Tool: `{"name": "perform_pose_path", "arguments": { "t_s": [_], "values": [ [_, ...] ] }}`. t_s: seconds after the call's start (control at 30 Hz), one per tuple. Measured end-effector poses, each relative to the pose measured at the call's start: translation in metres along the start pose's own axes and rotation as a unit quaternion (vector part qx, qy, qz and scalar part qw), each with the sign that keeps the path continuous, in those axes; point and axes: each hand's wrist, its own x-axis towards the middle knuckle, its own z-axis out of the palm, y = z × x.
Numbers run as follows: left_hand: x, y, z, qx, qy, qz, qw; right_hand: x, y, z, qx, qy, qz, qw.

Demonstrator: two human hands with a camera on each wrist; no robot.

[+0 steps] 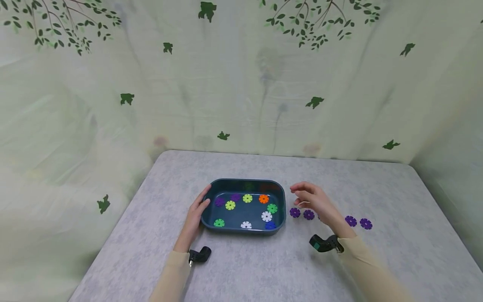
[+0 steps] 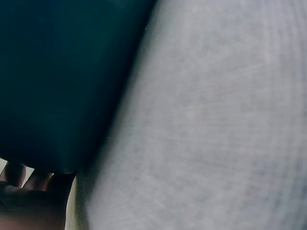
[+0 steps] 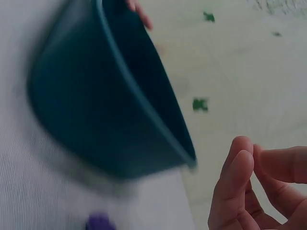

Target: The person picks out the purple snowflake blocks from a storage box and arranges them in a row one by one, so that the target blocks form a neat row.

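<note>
A dark teal tray point(image 1: 243, 232) with rounded corners stands on the table. My left hand point(image 1: 194, 214) grips its left rim, thumb over the edge and fingers along the outside. Inside lie notched plastic discs: two purple, two yellow point(image 1: 230, 205), one orange point(image 1: 263, 199), two green point(image 1: 219, 222), two white point(image 1: 266, 216) and one blue point(image 1: 270, 225). My right hand point(image 1: 315, 201) hovers just right of the tray with loosely bent fingers; nothing shows in it. In the right wrist view, its fingertips point(image 3: 241, 165) lie close to the thumb.
Right of the tray, several purple discs point(image 1: 308, 214) lie in a row on the grey table point(image 1: 264, 268), partly hidden by my right hand and wrist. Behind the table's far edge hangs a pale curtain point(image 1: 234, 84) with leaf prints. Each wrist wears a black camera point(image 1: 203, 254).
</note>
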Motion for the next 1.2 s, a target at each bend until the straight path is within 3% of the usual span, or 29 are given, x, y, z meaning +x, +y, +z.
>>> {"name": "perform_pose_path", "arguments": {
  "t_s": [0.3, 0.63, 0.87, 1.2],
  "values": [
    [0.001, 0.000, 0.000, 0.003, -0.003, 0.003, 1.0000, 0.037, -0.026, 0.071, 0.012, -0.090, 0.005, 0.9959],
    [0.001, 0.000, -0.001, 0.000, -0.007, 0.006, 1.0000, 0.075, -0.026, 0.123, -0.024, -0.137, 0.035, 0.9897],
    [0.002, -0.001, -0.001, -0.001, -0.007, 0.003, 1.0000, 0.090, -0.020, 0.143, -0.066, -0.162, 0.062, 0.9826],
    [0.001, -0.002, -0.001, -0.008, -0.007, 0.004, 0.9999, 0.095, -0.009, 0.143, -0.095, -0.156, 0.092, 0.9788]
  ]
}}
